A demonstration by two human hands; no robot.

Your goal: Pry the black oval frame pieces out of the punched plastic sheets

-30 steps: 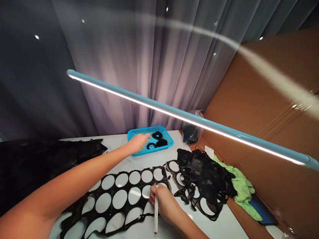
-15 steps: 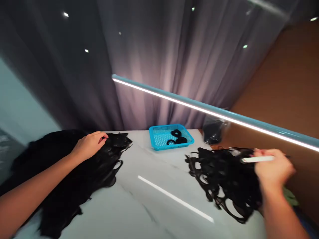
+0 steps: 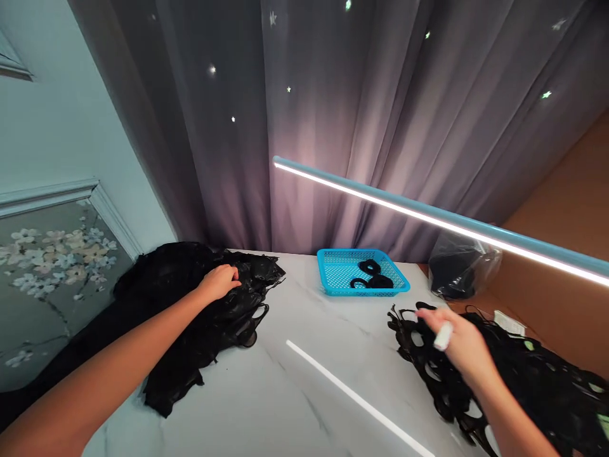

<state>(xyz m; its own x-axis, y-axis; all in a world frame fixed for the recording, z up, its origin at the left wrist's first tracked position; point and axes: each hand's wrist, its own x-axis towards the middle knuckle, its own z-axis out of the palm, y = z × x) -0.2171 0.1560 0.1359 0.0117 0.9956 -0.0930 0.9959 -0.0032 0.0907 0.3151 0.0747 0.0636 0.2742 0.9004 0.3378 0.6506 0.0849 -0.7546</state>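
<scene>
My left hand [image 3: 219, 282] rests over a heap of thin, ragged black sheet material [image 3: 185, 343] on the left. Its fingers are curled in, and what lies between them, if anything, is hidden. My right hand [image 3: 464, 343] is closed around a white stick-like handle [image 3: 443, 336]; the tool's working end is out of sight. Below and around that hand spreads a second black pile [image 3: 518, 368], its pieces full of round holes and looping strips.
A blue mesh basket [image 3: 326, 279] holding several black ring-shaped pieces stands at the table's back edge. Behind it hangs a grey curtain [image 3: 309, 216]. A lit tube lamp [image 3: 380, 200] crosses above the table. At the back right sits a clear bag [image 3: 454, 266] with dark contents.
The view has swung left. My right hand has moved inward to the left edge of the holed pile, and the white handle now points toward me. My left hand stays over its heap.
</scene>
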